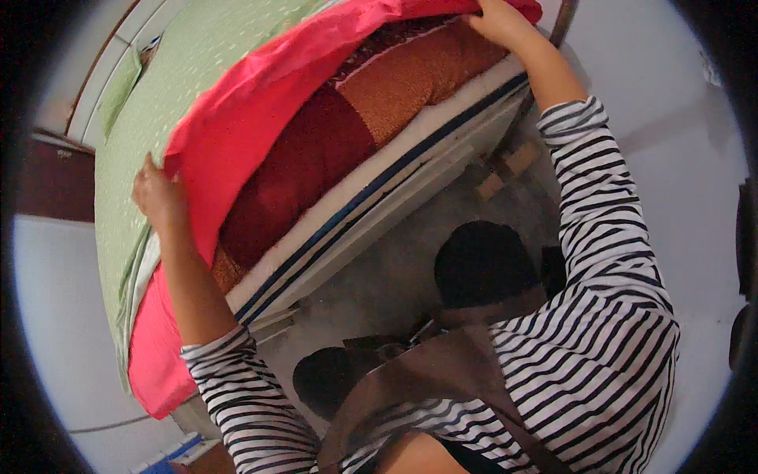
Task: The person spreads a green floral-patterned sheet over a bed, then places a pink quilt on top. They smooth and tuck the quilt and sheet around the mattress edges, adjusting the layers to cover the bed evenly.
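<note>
A pink sheet [254,101] is held raised along its edge, arching between both of my hands. My left hand [159,192] grips it at the left, beside a light green patterned cloth [195,65] that lies over the bed. At the top right my right hand [500,22] grips the far part of the same edge. Under the lifted sheet show a dark red cloth [302,172] and an orange-brown fuzzy cloth [402,83], lying on a cream mattress [355,178] with dark blue edge bands.
The bed's pale side frame [385,219] runs diagonally in front of me, above a grey floor [367,266]. Small brown blocks [490,186] lie by the bed's right end. A white wall [669,77] stands at the right, and a blue-edged object [172,456] at the lower left.
</note>
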Tool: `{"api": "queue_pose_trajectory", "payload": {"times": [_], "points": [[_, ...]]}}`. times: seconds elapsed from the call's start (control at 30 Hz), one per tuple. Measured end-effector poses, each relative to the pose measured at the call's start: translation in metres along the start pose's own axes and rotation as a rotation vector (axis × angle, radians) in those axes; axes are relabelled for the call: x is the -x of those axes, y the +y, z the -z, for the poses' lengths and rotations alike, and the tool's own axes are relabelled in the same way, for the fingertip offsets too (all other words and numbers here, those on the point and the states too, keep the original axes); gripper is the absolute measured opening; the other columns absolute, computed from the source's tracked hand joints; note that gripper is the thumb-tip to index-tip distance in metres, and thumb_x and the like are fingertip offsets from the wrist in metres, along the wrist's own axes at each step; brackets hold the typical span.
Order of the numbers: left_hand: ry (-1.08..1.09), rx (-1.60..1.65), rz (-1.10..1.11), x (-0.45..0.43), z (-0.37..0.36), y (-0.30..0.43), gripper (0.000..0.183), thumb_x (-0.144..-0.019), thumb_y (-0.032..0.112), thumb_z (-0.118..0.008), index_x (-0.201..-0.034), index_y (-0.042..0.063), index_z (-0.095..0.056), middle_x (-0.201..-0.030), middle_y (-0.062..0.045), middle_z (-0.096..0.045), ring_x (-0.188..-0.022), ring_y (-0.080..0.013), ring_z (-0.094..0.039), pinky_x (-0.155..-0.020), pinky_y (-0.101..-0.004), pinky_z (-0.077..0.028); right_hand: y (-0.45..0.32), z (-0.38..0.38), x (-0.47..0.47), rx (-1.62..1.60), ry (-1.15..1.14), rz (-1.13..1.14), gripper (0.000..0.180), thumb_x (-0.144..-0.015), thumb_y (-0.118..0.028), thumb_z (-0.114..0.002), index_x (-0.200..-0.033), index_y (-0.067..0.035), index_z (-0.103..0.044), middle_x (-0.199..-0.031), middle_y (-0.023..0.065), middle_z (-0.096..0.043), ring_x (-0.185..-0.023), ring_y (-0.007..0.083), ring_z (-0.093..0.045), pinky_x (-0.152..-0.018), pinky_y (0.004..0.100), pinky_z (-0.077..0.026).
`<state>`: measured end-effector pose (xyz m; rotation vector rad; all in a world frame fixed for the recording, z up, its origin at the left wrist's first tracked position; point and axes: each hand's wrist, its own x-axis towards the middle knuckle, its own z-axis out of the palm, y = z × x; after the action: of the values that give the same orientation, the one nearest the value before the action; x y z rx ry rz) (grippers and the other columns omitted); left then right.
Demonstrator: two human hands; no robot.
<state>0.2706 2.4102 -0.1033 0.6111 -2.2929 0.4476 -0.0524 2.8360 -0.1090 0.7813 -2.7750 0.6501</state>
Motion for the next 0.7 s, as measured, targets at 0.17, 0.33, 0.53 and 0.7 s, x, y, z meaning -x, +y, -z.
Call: {"api": "queue_pose_trajectory", "payload": {"times": [0.17,0.33,0.53,0.7], "points": [[-0.187,0.517,-0.369,0.074,0.043,0.134,0.052,-0.071,0.014,-0.072,-0.119,0.007,-0.051,-0.118,-0.016,-0.052,-0.112,-0.0365,-0.047,-0.098,-0.0434,-0.036,-0.012,-0.03,0.035,-0.009,-0.022,0.678,0.058,-0.069,-0.023,-0.072,-0.123,-0.011,-0.053,-0.122,0.0098,-0.056,-0.114,0.0316,-0.051,-0.099,0.0404,-0.038],[-0.205,0.516,-0.219,0.117,0.019,0.163,0.058,-0.062,0.007,-0.073,-0.116,0.007,-0.053,-0.123,-0.014,-0.048,-0.116,-0.0348,-0.044,-0.1,-0.044,-0.035,0.017,-0.074,0.051,0.245,0.225,0.739,0.054,-0.074,-0.012,-0.061,-0.127,-0.009,-0.049,-0.127,0.0106,-0.052,-0.121,0.0253,-0.047,-0.104,0.0388,-0.033],[0.034,0.273,-0.197,0.118,0.005,0.152,0.05,-0.057,0.009,-0.069,-0.106,0.007,-0.057,-0.1,-0.011,-0.054,-0.097,-0.0307,-0.051,-0.087,-0.0405,-0.041,0.059,-0.062,0.012,0.432,0.375,0.28,0.028,-0.082,-0.012,-0.045,-0.106,-0.009,-0.059,-0.109,0.0066,-0.061,-0.104,0.0236,-0.057,-0.088,0.0416,-0.044],[-0.244,0.326,-0.262,0.108,0.002,0.152,0.044,-0.059,0.008,-0.066,-0.101,0.002,-0.055,-0.095,-0.014,-0.055,-0.094,-0.0321,-0.052,-0.085,-0.0405,-0.042,0.056,-0.045,-0.003,0.54,0.228,0.189,0.018,-0.08,-0.011,-0.047,-0.08,-0.007,-0.065,-0.085,0.0128,-0.067,-0.08,0.0295,-0.066,-0.066,0.0438,-0.052]]}}
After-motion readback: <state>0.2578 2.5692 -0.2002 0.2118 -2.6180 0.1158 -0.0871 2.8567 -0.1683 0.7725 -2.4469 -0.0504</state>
